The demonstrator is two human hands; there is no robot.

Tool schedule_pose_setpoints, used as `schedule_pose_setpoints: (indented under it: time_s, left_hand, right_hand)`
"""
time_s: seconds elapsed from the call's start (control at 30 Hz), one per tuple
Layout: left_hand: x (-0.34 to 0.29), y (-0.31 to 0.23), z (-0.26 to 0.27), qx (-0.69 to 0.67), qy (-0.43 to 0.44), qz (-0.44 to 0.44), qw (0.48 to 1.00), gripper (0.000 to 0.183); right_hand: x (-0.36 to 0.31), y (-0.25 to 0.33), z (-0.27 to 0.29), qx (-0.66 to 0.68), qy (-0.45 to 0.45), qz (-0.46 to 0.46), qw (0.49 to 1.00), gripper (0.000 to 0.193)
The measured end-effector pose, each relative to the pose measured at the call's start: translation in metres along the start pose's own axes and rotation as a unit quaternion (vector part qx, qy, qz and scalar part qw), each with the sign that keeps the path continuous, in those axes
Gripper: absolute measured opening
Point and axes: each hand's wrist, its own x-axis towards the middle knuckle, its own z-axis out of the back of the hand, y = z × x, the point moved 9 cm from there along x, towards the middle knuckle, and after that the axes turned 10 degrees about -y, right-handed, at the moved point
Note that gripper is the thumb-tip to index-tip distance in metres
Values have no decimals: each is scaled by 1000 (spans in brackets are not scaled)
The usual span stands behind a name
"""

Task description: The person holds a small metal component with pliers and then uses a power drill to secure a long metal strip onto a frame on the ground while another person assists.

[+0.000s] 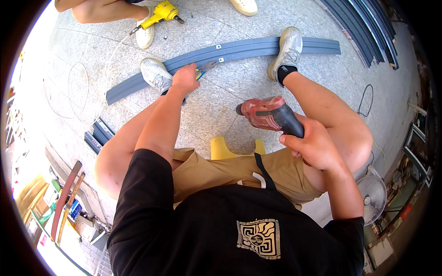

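We take the long grey profile strip (248,48), lying curved across the stone floor (216,106), as our landmark. Our left hand (185,78) rests at the near edge of the strip, just beside our left shoe (155,73), which stands on the strip. The fingers are curled shut around the blue-handled pliers (205,68), whose metal nose points along the strip toward a small white clip (221,60) fixed on the strip's near edge; a second white clip (218,46) sits further across the strip. Our right shoe (285,50) stands on the strip nearer its right end. Our right hand (315,147) is well on the near side of the strip, above our right knee, with the fingers wrapped tight around the dark grip of the red cordless drill (267,115); the chuck points left, and it is apart from the strip. Whether a finger lies on the trigger, we cannot tell. A yellow plastic stool (225,148) shows between our legs, on the near side of the strip. Beyond the strip, a yellow power tool (162,13) lies beside another person's shoe (145,36). A stack of further grey strips (363,27) lies beyond the landmark's right end.
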Motion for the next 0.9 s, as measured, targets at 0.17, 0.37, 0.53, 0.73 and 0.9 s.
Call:
schedule_pose_setpoints:
  time_s: [0.17, 0.37, 0.53, 0.73, 0.9]
  left_hand:
    - [-8, 2, -34, -25, 56, -39, 997, 51]
    - [-26, -13, -67, -37, 111, -92, 989, 47]
    - [-55, -41, -73, -41, 160, -143, 976, 89]
    - [-29, -29, 2, -77, 92, -86, 989, 67]
    - [-30, -7, 76, -32, 35, -91, 995, 60]
  right_hand:
    - [0, 4, 0, -16, 4, 17, 1000, 51]
    - [-4, 6, -1, -5, 6, 25, 1000, 53]
    - [-15, 7, 11, 20, -28, 16, 999, 43]
    - [-58, -5, 56, 129, -95, -4, 987, 34]
    - [-137, -18, 127, 247, -228, 173, 926, 37]
